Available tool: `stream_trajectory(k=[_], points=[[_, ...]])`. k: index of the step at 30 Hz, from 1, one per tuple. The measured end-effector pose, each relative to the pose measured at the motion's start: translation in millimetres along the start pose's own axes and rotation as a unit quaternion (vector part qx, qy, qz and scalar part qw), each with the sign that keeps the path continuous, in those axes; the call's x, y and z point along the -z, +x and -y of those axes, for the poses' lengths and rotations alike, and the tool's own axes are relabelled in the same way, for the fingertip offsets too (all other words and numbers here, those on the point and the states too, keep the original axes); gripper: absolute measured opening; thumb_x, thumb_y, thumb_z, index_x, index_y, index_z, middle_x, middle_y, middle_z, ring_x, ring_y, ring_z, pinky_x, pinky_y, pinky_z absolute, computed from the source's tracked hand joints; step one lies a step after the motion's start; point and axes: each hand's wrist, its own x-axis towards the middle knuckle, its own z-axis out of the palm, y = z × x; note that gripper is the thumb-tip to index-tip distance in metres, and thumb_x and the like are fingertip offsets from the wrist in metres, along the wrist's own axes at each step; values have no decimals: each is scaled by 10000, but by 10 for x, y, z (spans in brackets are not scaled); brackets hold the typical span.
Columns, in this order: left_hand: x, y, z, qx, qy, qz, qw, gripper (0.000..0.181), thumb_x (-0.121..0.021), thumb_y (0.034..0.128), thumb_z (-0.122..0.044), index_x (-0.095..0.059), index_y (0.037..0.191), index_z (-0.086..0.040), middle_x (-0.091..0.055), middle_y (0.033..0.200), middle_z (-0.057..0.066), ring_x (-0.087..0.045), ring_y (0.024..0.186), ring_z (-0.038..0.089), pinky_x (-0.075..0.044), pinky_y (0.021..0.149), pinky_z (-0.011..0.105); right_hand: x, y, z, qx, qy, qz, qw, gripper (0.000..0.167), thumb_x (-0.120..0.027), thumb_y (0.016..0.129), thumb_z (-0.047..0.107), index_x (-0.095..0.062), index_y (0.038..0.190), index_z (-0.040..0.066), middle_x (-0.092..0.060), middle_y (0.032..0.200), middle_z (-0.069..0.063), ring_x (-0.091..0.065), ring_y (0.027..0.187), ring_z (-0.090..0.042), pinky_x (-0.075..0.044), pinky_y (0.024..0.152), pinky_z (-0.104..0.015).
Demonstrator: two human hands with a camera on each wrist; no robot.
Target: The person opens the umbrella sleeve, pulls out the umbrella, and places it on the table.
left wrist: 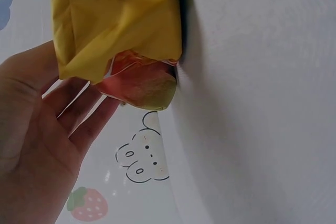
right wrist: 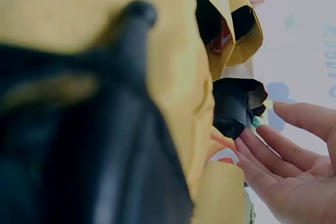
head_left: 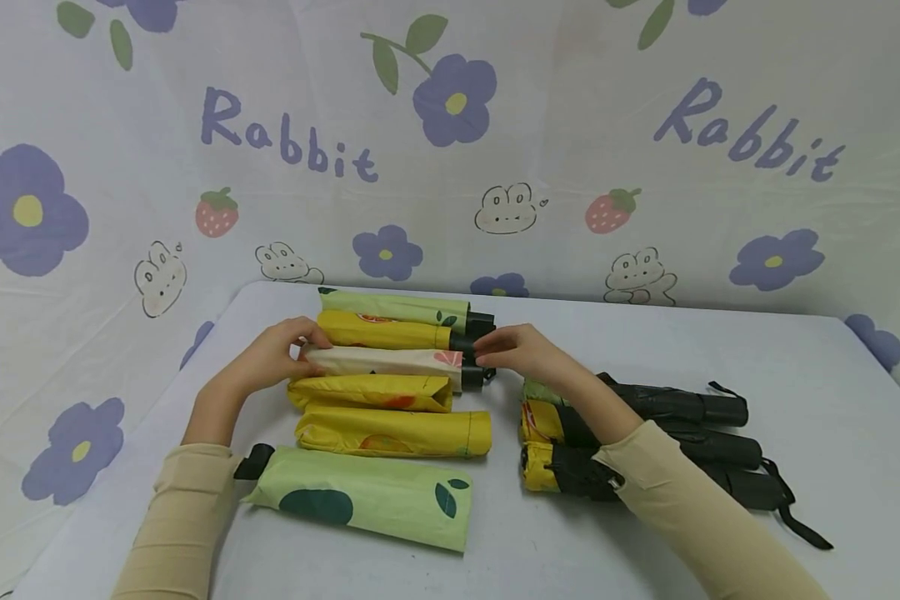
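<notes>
nearest on the white table lies a green umbrella in its sleeve, a black handle poking out at the left. off to the right, three black umbrellas lie side by side. behind the green one come two yellow sleeves; the right wrist view shows dark mouths, but what sits deep inside cannot be told. next is the cream umbrella, sleeved, its own dark grip jutting out at the right. the left hand straddles its left end, thumb and finger narrowly apart; whether it pinches cannot be told. the right hand is loosely spread beside that grip, holding nothing. the step in hand seems to be lining this umbrella up in its row; the next move likely calls for light, even pressure at both ends. beyond lie a yellow umbrella and a far green umbrella, both sleeved, then a printed curtain.
</notes>
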Motion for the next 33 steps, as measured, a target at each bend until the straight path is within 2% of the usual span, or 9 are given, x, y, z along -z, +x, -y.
stream_trajectory(k=[8, 15, 22, 33], points=[[2, 8, -30, -74, 30, -10, 10000, 272, -806, 774, -49, -628, 975, -91, -653, 1048, 95, -580, 1014, 267, -486, 944, 491, -43, 41, 21, 58, -91, 121, 9999, 385, -586, 963, 107, -561, 1323, -26, -607, 1315, -218, -575, 1225, -344, -474, 1044, -457], [-14, 22, -34, -43, 19, -8, 10000, 289, -811, 767, -48, -612, 972, -96, -652, 1057, 88, -581, 1008, 255, -487, 930, 475, -72, 61, 19, 107, -402, 101, 9991, 378, -618, 937, 82, -581, 1300, -19, -613, 1305, -213, -584, 1211, -336, -517, 984, -417], [-34, 12, -35, 10, -65, 39, 10000, 303, -807, 772, -49, -613, 1000, -90, -644, 1064, 95, -585, 1029, 270, -494, 925, 472, -120, 101, -45, 337, -806, 167, 9960, 371, -659, 903, 77, -619, 1254, -36, -636, 1261, -220, -610, 1162, -342, -544, 928, -393], [-77, -11, 6, 91, -121, 53, 9999, 330, -786, 800, -65, -602, 1071, -99, -637, 1107, 92, -573, 1084, 268, -467, 996, 490, -199, 95, -81, 395, -1139, 192, 9925, 451, -726, 847, 76, -613, 1273, -24, -626, 1279, -207, -583, 1196, -352, -490, 1018, -454]])
